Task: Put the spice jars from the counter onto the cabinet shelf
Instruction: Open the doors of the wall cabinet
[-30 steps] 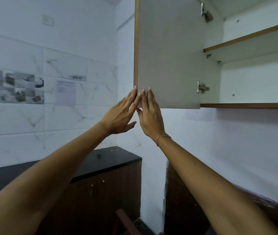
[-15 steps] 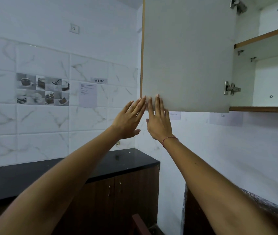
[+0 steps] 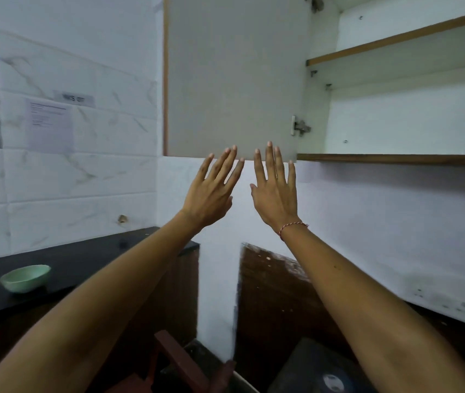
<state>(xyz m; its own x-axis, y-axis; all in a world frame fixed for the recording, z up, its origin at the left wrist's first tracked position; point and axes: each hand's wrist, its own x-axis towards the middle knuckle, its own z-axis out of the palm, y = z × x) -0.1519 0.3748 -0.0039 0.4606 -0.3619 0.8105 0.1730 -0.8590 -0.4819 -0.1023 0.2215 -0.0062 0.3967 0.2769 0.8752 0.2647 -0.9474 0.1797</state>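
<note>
**Door open, no jars shelved yet**

We have both arms raised toward the cabinet. Our left hand (image 3: pixel 211 191) and right hand (image 3: pixel 275 191) are side by side just under the lower edge of the door (image 3: pixel 234 80), fingers straight and spread wide, holding nothing. The fingertips overlap the door's bottom edge in the picture; whether they touch it we cannot tell.

The door stands swung out to the left, so the inside of the cabinet is open to us. We see a lower shelf (image 3: pixel 395 158) and an upper shelf (image 3: pixel 395 41), and the parts in view carry nothing.

We see no spice jars anywhere in this view. The black counter (image 3: pixel 89 259) at lower left holds only a pale green bowl (image 3: pixel 25 278); the jars must be outside the frame, and we cannot say where.

We judge the task to be at its very start. The way in is ready, which is the only piece done. Everything else is left: finding the jars on the counter, lifting each one, and setting it on a shelf.
</note>
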